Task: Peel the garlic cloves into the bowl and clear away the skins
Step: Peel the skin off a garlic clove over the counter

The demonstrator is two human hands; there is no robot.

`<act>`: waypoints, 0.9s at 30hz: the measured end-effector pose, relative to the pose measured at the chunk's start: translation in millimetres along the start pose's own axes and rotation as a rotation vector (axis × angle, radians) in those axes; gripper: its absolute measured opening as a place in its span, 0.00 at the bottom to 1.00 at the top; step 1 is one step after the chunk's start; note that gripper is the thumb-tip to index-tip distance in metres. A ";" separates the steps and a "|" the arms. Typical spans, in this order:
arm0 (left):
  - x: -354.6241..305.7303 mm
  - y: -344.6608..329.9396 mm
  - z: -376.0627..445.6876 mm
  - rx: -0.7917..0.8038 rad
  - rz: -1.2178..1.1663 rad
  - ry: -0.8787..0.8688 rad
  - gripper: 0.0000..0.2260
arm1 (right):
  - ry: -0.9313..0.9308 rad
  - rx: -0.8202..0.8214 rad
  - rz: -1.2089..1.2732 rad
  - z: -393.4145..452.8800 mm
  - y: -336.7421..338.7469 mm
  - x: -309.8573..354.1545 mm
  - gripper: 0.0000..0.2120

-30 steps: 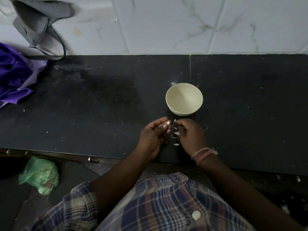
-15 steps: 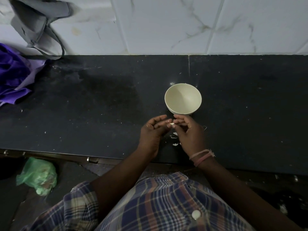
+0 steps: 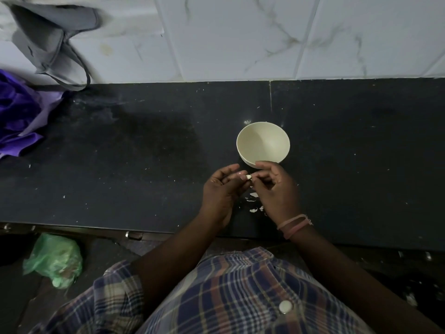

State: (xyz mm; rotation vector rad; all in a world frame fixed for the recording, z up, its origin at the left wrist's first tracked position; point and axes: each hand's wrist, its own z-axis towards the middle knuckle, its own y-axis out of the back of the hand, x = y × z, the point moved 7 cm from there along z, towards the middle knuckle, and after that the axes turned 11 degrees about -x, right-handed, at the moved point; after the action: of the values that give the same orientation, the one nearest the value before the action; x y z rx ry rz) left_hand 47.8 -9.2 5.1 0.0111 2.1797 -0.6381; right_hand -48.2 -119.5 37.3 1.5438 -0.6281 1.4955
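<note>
Pinching one garlic clove (image 3: 248, 176) between them, the left hand (image 3: 222, 189) and right hand (image 3: 277, 189) met just before the bowl (image 3: 263, 143), which looked empty. Loose skins (image 3: 253, 202) lay on the counter (image 3: 144, 165) beneath; peeling appeared barely begun, clearing undone.

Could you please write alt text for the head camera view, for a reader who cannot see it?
A person's left hand and right hand pinch a small garlic clove between them over a black counter, just in front of a cream bowl. Pale skins lie scattered on the counter beneath the hands.
</note>
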 end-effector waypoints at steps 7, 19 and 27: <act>-4.6 -5.5 0.0 0.029 0.047 -0.029 0.14 | 0.028 0.039 0.003 3.8 -3.0 4.7 0.24; -11.5 -8.1 -3.9 0.081 0.188 -0.078 0.16 | 0.108 0.123 -0.047 6.0 -5.1 6.6 0.24; -8.5 -13.6 -5.9 0.063 0.166 -0.038 0.14 | 0.161 0.024 -0.108 6.8 2.2 10.1 0.18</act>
State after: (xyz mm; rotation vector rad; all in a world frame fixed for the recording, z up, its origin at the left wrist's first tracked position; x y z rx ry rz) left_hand 45.9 -16.6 20.3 0.2093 2.0951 -0.6065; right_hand -44.9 -124.2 48.2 1.4350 -0.4283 1.5314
